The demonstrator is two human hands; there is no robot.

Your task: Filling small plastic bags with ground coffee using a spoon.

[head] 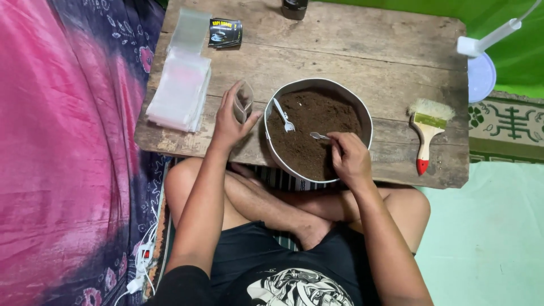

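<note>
Left hand [229,122] grips small clear pouch [243,102] upright, fingers wrapped round it, just left of pan [367,122]; right hand [350,158] pinches spoon [318,136] by handle, bowl over brown powder [311,127] at pan's near side; second spoon [283,115] stuck in powder between hands; bag stack [180,90] left of pouch; brush [426,130] well right of spoon grip, on wooden board [368,51].

blk sachet [225,32] table top-left | clear bags stack [180,88] left edge
</note>
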